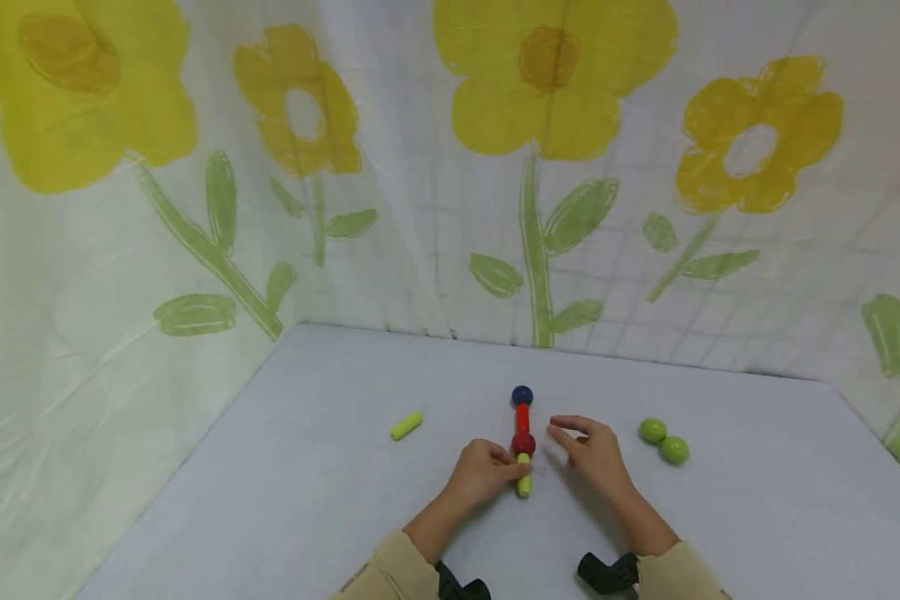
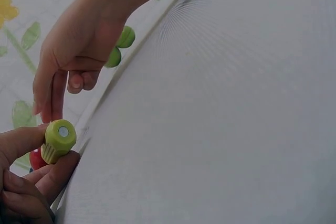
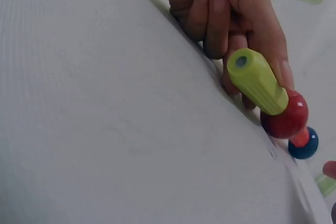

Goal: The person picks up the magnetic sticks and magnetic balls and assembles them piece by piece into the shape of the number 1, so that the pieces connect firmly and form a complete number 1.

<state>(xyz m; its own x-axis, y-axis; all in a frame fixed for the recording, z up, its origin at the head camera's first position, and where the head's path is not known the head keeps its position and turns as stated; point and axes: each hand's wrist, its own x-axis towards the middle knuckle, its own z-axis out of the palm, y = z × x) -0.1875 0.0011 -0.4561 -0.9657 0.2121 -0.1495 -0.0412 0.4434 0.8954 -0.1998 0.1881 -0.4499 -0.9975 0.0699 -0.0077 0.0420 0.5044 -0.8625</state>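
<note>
My left hand (image 1: 483,477) pinches a yellow-green rod (image 1: 524,485) between thumb and fingers. That rod touches a red ball (image 1: 523,442); a red rod (image 1: 522,418) runs from the ball to a dark blue ball (image 1: 522,396), all in one line. Just right of this line, my right hand (image 1: 596,457) holds nothing, thumb and index finger apart. The left wrist view shows the yellow-green rod's end (image 2: 63,131) with a silvery disc. In the right wrist view the rod (image 3: 257,81), red ball (image 3: 286,115) and blue ball (image 3: 304,142) stand in a row.
Another yellow-green rod (image 1: 407,425) lies on the white table (image 1: 330,483) to the left. Two green balls (image 1: 653,430) (image 1: 674,450) sit side by side to the right of my right hand. Behind the table hangs a white cloth (image 1: 405,250) with painted yellow flowers.
</note>
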